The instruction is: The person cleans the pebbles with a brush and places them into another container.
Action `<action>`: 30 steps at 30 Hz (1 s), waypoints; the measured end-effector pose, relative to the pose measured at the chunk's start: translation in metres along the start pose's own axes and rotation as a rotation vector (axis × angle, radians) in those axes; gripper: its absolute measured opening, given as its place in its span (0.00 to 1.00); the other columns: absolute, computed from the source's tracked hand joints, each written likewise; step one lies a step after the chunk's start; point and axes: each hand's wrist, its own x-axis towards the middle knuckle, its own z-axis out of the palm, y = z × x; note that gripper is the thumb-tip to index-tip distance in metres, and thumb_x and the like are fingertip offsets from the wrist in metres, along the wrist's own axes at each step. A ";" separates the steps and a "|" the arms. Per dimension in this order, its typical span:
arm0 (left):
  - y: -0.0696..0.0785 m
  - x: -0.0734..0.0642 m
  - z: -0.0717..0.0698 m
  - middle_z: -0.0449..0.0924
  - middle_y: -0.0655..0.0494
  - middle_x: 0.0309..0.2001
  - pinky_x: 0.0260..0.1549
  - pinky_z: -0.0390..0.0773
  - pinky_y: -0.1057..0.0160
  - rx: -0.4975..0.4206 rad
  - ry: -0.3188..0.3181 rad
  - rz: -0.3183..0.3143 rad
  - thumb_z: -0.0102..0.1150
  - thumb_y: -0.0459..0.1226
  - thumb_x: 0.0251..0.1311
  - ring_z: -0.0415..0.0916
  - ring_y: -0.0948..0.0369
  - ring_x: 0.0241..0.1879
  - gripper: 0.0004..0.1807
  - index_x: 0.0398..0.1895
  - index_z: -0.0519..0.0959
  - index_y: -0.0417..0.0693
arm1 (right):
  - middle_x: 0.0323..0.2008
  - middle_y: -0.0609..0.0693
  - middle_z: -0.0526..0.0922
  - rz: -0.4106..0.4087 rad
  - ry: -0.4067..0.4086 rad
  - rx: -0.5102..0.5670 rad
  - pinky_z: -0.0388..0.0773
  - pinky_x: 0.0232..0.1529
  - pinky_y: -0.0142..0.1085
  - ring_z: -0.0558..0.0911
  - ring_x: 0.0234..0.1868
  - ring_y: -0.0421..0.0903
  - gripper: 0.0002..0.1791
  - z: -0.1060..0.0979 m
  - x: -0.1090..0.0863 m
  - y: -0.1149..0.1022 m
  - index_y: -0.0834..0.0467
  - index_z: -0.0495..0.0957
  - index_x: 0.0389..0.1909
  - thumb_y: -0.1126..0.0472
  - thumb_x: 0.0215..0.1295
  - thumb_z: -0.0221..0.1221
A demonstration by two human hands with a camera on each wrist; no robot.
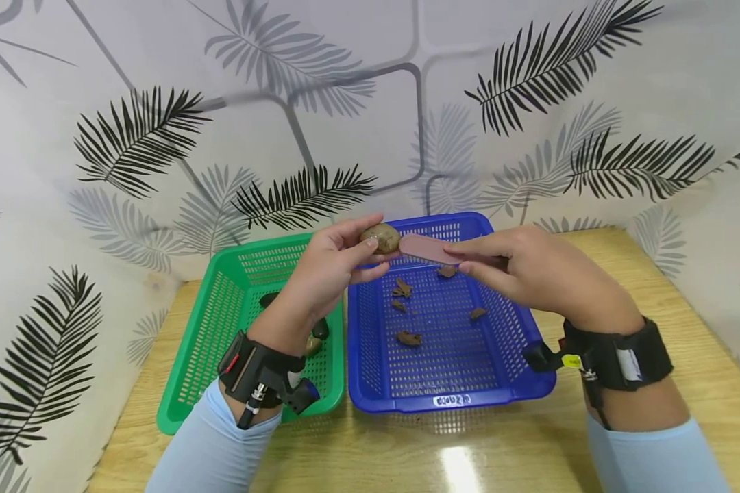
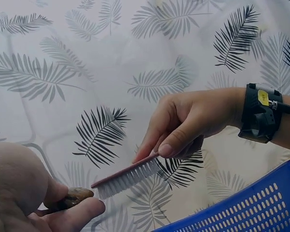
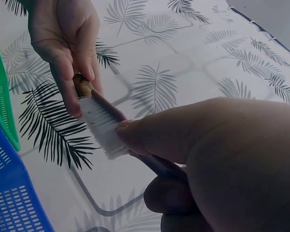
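Note:
A smooth, shiny brown stone [image 1: 382, 237] is pinched between the thumb and fingers of my left hand [image 1: 329, 267], above the gap between the two baskets. My right hand [image 1: 512, 267] grips a pink-backed brush [image 1: 428, 249]. White bristles [image 2: 128, 180] show under the brush's back in the left wrist view. The brush's far end meets the right side of the stone [image 3: 82, 86], or comes very close; actual contact cannot be told. Below the brush stands a blue basket [image 1: 450, 402] holding several brown, flaky pieces [image 1: 409, 338].
Left of the blue basket is a green basket [image 1: 188, 342] with several dark and brownish stones [image 1: 313, 346], partly hidden by my left arm. Both baskets stand on a wood-grain table [image 1: 395, 455]. A leaf-patterned sheet [image 1: 358, 137] rises behind and at the sides.

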 end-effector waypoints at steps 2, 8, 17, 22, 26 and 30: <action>0.000 0.000 0.001 0.74 0.40 0.80 0.59 0.94 0.61 0.011 0.003 -0.001 0.49 0.27 0.89 0.87 0.43 0.69 0.29 0.87 0.72 0.50 | 0.41 0.44 0.91 0.010 0.022 -0.014 0.72 0.27 0.33 0.72 0.24 0.37 0.19 -0.001 -0.001 0.001 0.45 0.88 0.72 0.53 0.86 0.66; -0.002 -0.002 0.003 0.76 0.40 0.77 0.58 0.94 0.63 0.047 0.018 0.012 0.50 0.26 0.88 0.86 0.42 0.70 0.29 0.86 0.73 0.49 | 0.44 0.41 0.95 -0.044 0.122 -0.023 0.72 0.28 0.34 0.71 0.25 0.37 0.21 0.006 0.004 -0.002 0.45 0.86 0.74 0.56 0.85 0.66; -0.002 -0.002 0.008 0.75 0.40 0.80 0.60 0.92 0.65 0.048 0.082 0.022 0.50 0.25 0.88 0.85 0.41 0.71 0.29 0.87 0.71 0.48 | 0.33 0.41 0.87 -0.100 0.098 -0.032 0.70 0.26 0.32 0.71 0.25 0.36 0.19 0.014 0.010 -0.006 0.46 0.91 0.68 0.57 0.81 0.71; -0.002 -0.001 0.003 0.74 0.41 0.81 0.61 0.92 0.64 0.039 0.084 0.002 0.50 0.26 0.88 0.85 0.41 0.71 0.29 0.87 0.71 0.50 | 0.37 0.42 0.89 -0.021 0.011 -0.032 0.71 0.26 0.34 0.71 0.23 0.36 0.18 0.010 0.007 -0.001 0.45 0.89 0.70 0.56 0.85 0.66; -0.002 -0.003 -0.005 0.74 0.40 0.81 0.64 0.91 0.61 0.059 0.042 -0.011 0.50 0.29 0.89 0.85 0.41 0.72 0.29 0.88 0.69 0.50 | 0.38 0.43 0.89 0.036 -0.035 -0.028 0.71 0.25 0.34 0.70 0.20 0.36 0.18 0.009 0.006 0.001 0.45 0.89 0.70 0.55 0.86 0.64; -0.005 -0.006 -0.021 0.75 0.40 0.81 0.64 0.92 0.60 0.148 0.022 -0.028 0.52 0.31 0.90 0.86 0.43 0.72 0.29 0.88 0.68 0.50 | 0.37 0.43 0.88 0.075 -0.078 -0.016 0.71 0.24 0.34 0.71 0.20 0.36 0.18 0.011 0.008 0.004 0.45 0.89 0.70 0.54 0.85 0.66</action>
